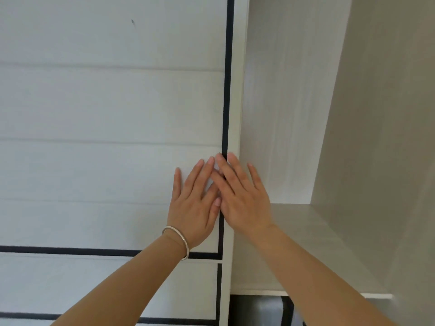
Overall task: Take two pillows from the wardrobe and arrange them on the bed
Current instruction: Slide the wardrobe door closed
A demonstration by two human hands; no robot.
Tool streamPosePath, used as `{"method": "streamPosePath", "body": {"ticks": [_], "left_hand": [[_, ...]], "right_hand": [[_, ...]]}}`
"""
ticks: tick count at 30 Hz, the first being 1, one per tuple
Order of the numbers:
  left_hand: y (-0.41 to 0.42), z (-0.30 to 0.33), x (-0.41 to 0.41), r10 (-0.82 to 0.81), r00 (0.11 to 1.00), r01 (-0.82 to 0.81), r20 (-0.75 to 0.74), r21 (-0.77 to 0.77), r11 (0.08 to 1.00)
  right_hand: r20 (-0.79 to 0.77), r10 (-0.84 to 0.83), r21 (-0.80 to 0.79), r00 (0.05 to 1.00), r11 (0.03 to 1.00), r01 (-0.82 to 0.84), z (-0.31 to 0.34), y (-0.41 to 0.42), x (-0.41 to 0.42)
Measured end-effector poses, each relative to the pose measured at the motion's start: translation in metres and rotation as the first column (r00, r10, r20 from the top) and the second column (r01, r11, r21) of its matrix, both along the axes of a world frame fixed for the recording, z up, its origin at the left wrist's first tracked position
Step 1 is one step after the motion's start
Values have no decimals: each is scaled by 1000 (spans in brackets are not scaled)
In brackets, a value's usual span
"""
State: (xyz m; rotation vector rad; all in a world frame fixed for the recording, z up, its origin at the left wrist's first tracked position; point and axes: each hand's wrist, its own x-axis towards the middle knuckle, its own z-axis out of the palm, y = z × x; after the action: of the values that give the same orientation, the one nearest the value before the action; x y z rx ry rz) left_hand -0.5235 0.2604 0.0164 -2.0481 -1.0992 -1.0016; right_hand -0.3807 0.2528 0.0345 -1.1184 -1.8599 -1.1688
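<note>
Two bare hands flat on the wardrobe door, nothing grasped. Left hand, silver bracelet at the wrist, palm spread on the white slatted panel just left of the black edge strip. Right hand overlaps the left's fingertips and lies across that strip onto the door's edge. Fingers of both extended, none curled round anything. Judged a push: palms pressed at the edge to slide the door left, widening the opening. Right of the hands, open compartment, bare shelf below wrist level, no pillows seen on it. Below the shelf, under the right forearm, something grey-white with a dark band shows; possibly a pillow or bedding, cannot tell, so its long axis and facing cannot be read. Door's long axis runs vertical, its slats horizontal. Bed out of view.
</note>
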Motion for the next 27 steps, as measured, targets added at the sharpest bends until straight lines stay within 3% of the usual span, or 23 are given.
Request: {"method": "streamPosePath", "body": {"ticks": [7, 12, 16, 24, 27], "left_hand": [[0, 0, 76, -100, 995, 101, -31, 43, 994], [-8, -7, 142, -169, 984, 169, 63, 8, 986], [-12, -6, 186, -198, 980, 198, 36, 6, 980], [-15, -7, 248, -216, 971, 217, -106, 4, 976], [-17, -8, 268, -214, 971, 216, -109, 5, 976]], "right_hand": [[-254, 140, 75, 957, 989, -125, -3, -18, 70], [-450, -57, -72, 891, 997, 27, -9, -33, 109], [-348, -245, -116, 905, 969, 217, -10, -40, 150], [-448, -233, -51, 863, 971, 236, -14, -45, 209], [-395, -279, -21, 875, 955, 295, -14, -46, 232]]}}
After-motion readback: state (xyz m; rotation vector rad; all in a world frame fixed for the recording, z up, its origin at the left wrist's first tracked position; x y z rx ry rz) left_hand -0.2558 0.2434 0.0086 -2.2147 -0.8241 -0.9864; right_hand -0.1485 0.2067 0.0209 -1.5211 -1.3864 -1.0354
